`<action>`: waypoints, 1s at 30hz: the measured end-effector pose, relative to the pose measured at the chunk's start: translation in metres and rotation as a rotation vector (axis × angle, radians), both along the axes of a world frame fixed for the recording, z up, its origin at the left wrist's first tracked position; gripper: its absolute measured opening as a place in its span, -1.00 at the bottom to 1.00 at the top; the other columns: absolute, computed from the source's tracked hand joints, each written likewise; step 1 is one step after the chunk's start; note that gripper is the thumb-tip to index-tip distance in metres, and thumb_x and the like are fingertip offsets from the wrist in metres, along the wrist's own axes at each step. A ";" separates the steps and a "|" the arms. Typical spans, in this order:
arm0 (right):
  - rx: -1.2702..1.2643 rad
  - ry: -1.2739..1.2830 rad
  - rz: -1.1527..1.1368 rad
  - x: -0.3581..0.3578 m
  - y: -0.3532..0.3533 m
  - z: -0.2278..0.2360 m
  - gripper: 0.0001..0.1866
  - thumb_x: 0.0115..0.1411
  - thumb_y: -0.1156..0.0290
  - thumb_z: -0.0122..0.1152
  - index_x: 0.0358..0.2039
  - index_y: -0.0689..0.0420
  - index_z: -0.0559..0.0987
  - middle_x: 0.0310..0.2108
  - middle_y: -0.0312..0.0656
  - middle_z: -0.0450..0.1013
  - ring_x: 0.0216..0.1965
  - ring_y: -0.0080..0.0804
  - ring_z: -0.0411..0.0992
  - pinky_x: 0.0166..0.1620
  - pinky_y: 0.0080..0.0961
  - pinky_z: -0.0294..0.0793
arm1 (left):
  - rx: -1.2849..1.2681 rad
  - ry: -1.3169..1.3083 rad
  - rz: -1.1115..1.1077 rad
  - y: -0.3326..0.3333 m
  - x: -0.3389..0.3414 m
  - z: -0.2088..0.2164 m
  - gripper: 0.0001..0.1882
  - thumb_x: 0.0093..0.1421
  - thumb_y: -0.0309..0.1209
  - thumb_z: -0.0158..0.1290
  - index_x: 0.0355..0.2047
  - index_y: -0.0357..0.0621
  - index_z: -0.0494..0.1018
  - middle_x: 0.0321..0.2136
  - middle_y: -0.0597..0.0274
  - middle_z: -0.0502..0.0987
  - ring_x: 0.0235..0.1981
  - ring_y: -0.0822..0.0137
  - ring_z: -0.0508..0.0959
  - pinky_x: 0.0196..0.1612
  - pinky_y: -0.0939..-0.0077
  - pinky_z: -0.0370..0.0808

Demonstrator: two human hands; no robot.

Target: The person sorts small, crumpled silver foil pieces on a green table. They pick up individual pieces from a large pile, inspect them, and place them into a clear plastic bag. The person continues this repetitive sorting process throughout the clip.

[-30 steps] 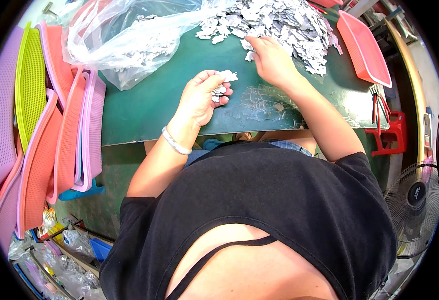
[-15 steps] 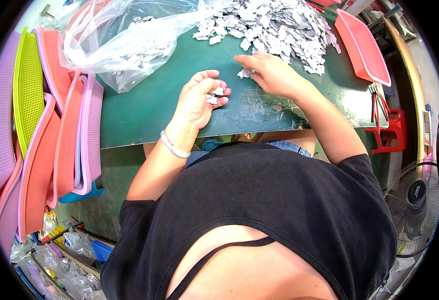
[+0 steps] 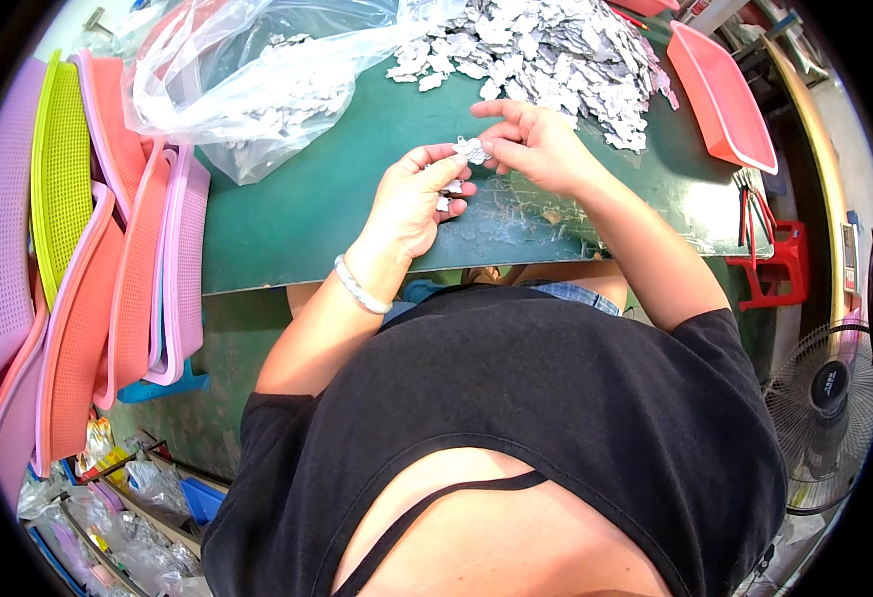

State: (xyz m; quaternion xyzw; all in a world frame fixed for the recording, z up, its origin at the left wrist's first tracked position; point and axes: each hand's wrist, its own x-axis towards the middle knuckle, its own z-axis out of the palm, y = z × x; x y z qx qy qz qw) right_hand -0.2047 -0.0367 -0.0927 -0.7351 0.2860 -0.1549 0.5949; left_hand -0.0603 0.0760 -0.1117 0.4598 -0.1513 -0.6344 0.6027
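Observation:
A small, flat, white piece with a scalloped outline [image 3: 470, 150] is between my two hands. My right hand [image 3: 544, 151] pinches it between thumb and fingers from the right. My left hand [image 3: 406, 206], a pale bangle on its wrist, is closed around a few similar white pieces [image 3: 445, 203], partly hidden by the fingers. Its thumb tip reaches the edge of the piece in my right hand. Just beyond the hands, a large heap of such white pieces [image 3: 546, 60] lies on the green tabletop [image 3: 297, 224].
At the far left of the table sits a clear plastic bag [image 3: 242, 95] with more white pieces. Purple, coral and green perforated baskets [image 3: 63, 189] stack at left. A coral tray [image 3: 720, 95], pliers-like red-handled tools [image 3: 750, 214], a red stool [image 3: 782, 264] and a fan [image 3: 826, 388] are right.
My right hand has lifted a white piece off the table, pinched in its fingers. My left hand has moved right and slightly forward to meet it.

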 end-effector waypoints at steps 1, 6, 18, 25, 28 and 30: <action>-0.105 -0.009 0.010 -0.001 -0.001 0.001 -0.61 0.09 0.50 0.04 -0.03 0.24 0.33 -0.39 -0.27 0.47 -0.38 -0.60 0.38 -0.29 -0.63 0.38 | -0.005 -0.004 0.001 -0.001 0.000 -0.002 -0.84 0.09 -0.46 0.01 -0.32 -0.19 0.31 -0.49 0.21 0.44 -0.54 0.40 0.47 -0.57 0.63 0.40; -1.082 0.191 -0.233 -0.008 -0.037 -0.009 -0.51 0.00 0.41 0.10 -0.01 0.19 0.30 -0.14 -0.06 0.37 -0.10 -0.18 0.32 -0.05 -0.39 0.30 | -0.002 0.035 0.007 -0.004 -0.003 0.000 -0.92 0.09 -0.50 -0.04 -0.39 -0.17 0.29 -0.46 0.14 0.45 -0.49 0.34 0.49 -0.54 0.60 0.43; -0.876 0.170 -0.057 -0.032 -0.027 -0.015 -0.46 -0.08 0.50 0.14 -0.01 0.11 0.30 -0.25 -0.13 0.40 -0.17 -0.20 0.31 -0.08 -0.37 0.28 | -0.007 0.095 -0.025 -0.007 -0.004 0.004 -0.82 0.06 -0.57 -0.13 -0.28 -0.25 0.29 -0.46 0.13 0.41 -0.47 0.29 0.48 -0.52 0.58 0.43; -0.929 0.184 -0.114 -0.027 -0.020 -0.012 -0.53 -0.04 0.43 0.14 -0.05 0.13 0.34 -0.33 -0.18 0.43 -0.23 -0.21 0.34 -0.16 -0.37 0.31 | 0.012 0.061 -0.056 -0.009 -0.004 0.006 -0.83 0.08 -0.54 -0.09 -0.28 -0.25 0.30 -0.52 0.22 0.41 -0.49 0.35 0.47 -0.52 0.60 0.42; -1.016 0.240 -0.171 -0.025 -0.019 -0.014 -0.58 -0.01 0.42 0.12 -0.09 0.16 0.37 -0.38 -0.17 0.44 -0.29 -0.28 0.37 -0.21 -0.44 0.33 | 0.014 0.041 -0.051 -0.010 -0.005 0.008 -0.84 0.08 -0.53 -0.07 -0.28 -0.24 0.31 -0.51 0.20 0.42 -0.49 0.36 0.47 -0.52 0.60 0.43; -0.907 0.214 -0.234 -0.025 -0.021 -0.016 -0.62 0.02 0.43 0.09 -0.10 0.18 0.39 -0.42 -0.19 0.44 -0.35 -0.38 0.37 -0.25 -0.52 0.33 | 0.009 0.033 -0.042 -0.010 -0.005 0.008 -0.84 0.08 -0.53 -0.06 -0.29 -0.24 0.32 -0.51 0.20 0.42 -0.49 0.36 0.47 -0.53 0.60 0.43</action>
